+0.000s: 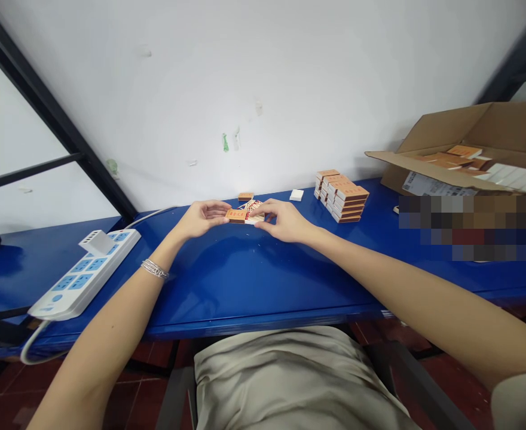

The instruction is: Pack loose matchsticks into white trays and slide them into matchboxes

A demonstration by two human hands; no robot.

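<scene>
Near the back of the blue table, a matchbox lies between my two hands, its white inner tray slid out to the right. My left hand pinches the orange sleeve at its left end, thumb in front and fingers behind. At the tray's right side, my right hand holds it with thumb in front and fingers over the top. Loose matches with red heads show in and just behind the tray; my right fingers partly cover them. Behind them lies another orange matchbox piece.
Stacked matchboxes stand at the right, with a small white piece left of them. An open cardboard box holds more matchboxes. A power strip lies left, its cable running backward. The wall bounds the table's rear.
</scene>
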